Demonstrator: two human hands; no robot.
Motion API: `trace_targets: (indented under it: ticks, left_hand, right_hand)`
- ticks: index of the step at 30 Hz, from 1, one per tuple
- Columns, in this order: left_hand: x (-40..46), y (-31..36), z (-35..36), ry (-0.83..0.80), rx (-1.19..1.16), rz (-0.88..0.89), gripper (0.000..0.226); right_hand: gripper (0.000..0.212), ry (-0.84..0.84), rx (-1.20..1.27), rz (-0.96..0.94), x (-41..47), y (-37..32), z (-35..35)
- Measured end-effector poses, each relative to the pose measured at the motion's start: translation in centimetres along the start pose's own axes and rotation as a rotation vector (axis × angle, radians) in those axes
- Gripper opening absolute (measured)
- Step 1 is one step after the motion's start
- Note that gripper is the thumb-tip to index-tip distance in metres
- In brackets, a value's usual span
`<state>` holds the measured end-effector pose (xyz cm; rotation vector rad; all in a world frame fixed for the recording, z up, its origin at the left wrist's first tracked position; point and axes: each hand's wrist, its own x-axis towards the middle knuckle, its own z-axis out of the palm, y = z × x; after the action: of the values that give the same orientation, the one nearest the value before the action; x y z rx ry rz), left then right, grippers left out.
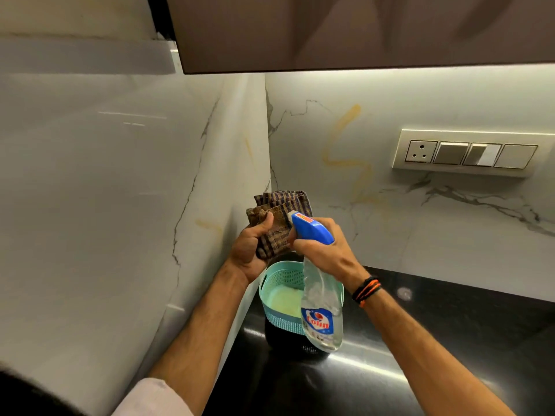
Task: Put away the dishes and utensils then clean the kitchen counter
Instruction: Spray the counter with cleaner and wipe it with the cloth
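Checked cloth [277, 219] gripped in left hand [250, 250]; right hand [326, 250] curled round spray bottle [321, 307], nozzle at cloth. Teal basket [277, 298] on black worktop [420, 340] partly hidden.

Veined marble walls [420, 229], a switch panel [465, 153], brown cabinet [360, 31] overhead.

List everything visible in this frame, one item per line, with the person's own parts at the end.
cloth: one, brown and purple checked, gripped in the left hand.
spray bottle: one, clear with blue trigger head, held in the right hand, nozzle toward the cloth.
basket: one, teal, on the counter in the corner.
counter: one, glossy black.
switch panel: one, cream, on the right wall.
upper cabinet: one, brown, overhead.
wristbands: black and orange, right wrist.
left hand: one, holds the cloth.
right hand: one, grips the bottle's neck.
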<state>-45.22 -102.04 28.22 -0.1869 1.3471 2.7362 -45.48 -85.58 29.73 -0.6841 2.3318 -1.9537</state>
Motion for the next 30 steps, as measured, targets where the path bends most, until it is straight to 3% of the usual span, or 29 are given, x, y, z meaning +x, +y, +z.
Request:
trace_targets:
  ticks: [3,7,14,18,22,26,30]
  left_hand:
    - [-0.1,-0.1,0.2,-0.013,0.006,-0.005,0.043]
    - [-0.1,-0.1,0.2,-0.01,0.005,0.003,0.053]
    - [0.0,-0.3,-0.1,-0.058,-0.03,-0.003,0.059]
    - [0.0,-0.3,-0.4,-0.052,-0.033,0.001,0.053]
    - [0.2,-0.5,-0.5,-0.022,-0.016,0.003,0.057]
    - [0.3,-0.3,-0.4,0.004,0.003,0.012,0.057]
    - [0.6,-0.3,-0.6,-0.002,0.04,0.013,0.051]
  right_hand:
    - [0.024,0.073,0.019,0.0,-0.6,-0.1,1.1]
    - [0.055,0.072,0.039,-0.045,-0.7,-0.3,2.1]
    - [0.045,0.178,-0.115,-0.134,-0.6,0.7,2.4]
    - [0.056,0.2,0.016,-0.013,-0.3,0.8,1.1]
    - [0.038,0.252,0.004,0.011,-0.6,1.3,0.1]
    - [0.032,0.165,0.092,0.024,-1.2,1.7,0.0]
    - [0.03,0.08,-0.072,-0.067,-2.3,1.6,1.1]
